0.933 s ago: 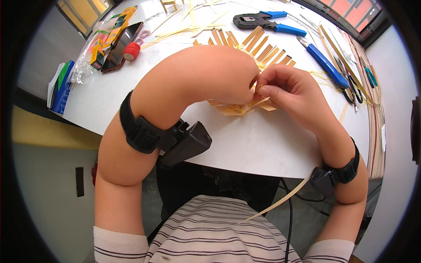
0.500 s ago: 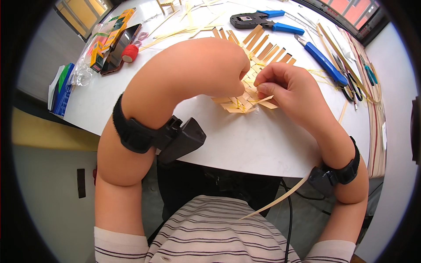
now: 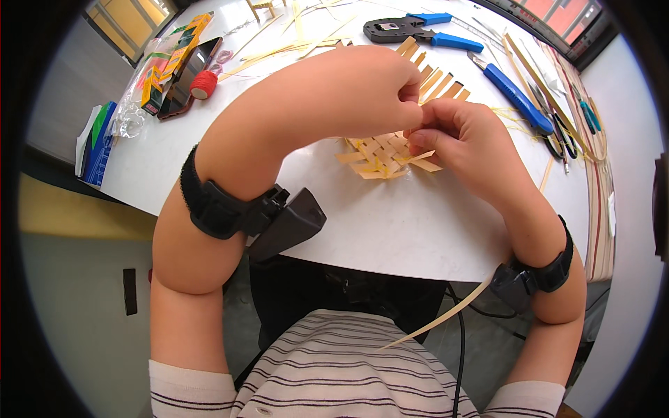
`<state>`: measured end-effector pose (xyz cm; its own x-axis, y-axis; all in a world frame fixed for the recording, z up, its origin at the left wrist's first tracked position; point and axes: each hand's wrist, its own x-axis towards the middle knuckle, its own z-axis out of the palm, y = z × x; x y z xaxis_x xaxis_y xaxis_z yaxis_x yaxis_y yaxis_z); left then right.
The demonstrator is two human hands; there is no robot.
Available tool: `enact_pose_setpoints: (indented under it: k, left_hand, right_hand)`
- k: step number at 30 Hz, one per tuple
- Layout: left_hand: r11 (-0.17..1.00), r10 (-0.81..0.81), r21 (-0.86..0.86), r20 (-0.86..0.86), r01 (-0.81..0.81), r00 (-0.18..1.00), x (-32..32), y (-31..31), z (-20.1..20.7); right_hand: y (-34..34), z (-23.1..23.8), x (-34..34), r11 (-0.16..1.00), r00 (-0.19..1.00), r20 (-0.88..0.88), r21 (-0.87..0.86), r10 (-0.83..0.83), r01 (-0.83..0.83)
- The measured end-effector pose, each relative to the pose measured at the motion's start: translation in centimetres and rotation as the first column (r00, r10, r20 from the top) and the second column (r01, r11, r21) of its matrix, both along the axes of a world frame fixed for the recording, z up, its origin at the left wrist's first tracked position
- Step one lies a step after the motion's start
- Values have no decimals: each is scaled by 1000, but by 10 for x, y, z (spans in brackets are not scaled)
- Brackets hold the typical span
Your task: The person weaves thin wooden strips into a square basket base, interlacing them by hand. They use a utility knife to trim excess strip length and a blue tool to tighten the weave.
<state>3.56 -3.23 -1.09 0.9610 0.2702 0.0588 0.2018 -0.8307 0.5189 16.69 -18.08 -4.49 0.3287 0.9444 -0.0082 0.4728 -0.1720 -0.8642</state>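
A woven piece of flat bamboo strips (image 3: 378, 155) lies on the white table, its loose strip ends fanning out at the far side and jutting at the near side. Thin yellow ties show on it. My left hand (image 3: 390, 94) reaches over its upper left part with curled fingers; the fingertips meet those of my right hand and are mostly hidden. Thumb and forefinger of my right hand (image 3: 463, 136) are pinched together at the right edge of the weave. What either pinch holds is too small or too covered to make out.
Blue-handled crimping pliers (image 3: 418, 31), a blue utility knife (image 3: 512, 94) and scissors (image 3: 557, 136) lie beyond and to the right. At left are a red thread spool (image 3: 203, 85), a phone (image 3: 188, 76) and small boxes (image 3: 187, 45). Loose strips (image 3: 296, 49) lie farther back.
My left hand has shifted right and slightly away from me, from the left of the weave to my right fingertips. My right hand has barely moved.
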Motion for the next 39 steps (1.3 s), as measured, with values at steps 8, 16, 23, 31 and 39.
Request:
enact_pose_setpoints:
  k: [8,16,23,31,39]
  left_hand:
    - [986,-147,77,-61,151,987,-4,7,0]
    - [972,-194,125,-47,198,980,-2,5,3]
    - [972,-194,130,-15,195,981,-3,12,-2]
    - [970,-198,140,-12,198,980,-3,9,0]
    - [976,-167,134,-31,170,985,2,6,-2]
  right_hand:
    - [1,-1,3,999,998,-57,5,38,-38]
    - [-1,-1,5,1000,997,-76,9,23,-22]
    - [0,0,4,1000,995,-95,5,19,-19]
    - [0,4,6,996,996,-62,-59,63,-66]
    - [-1,-2,7,1000,997,-77,11,21,-21]
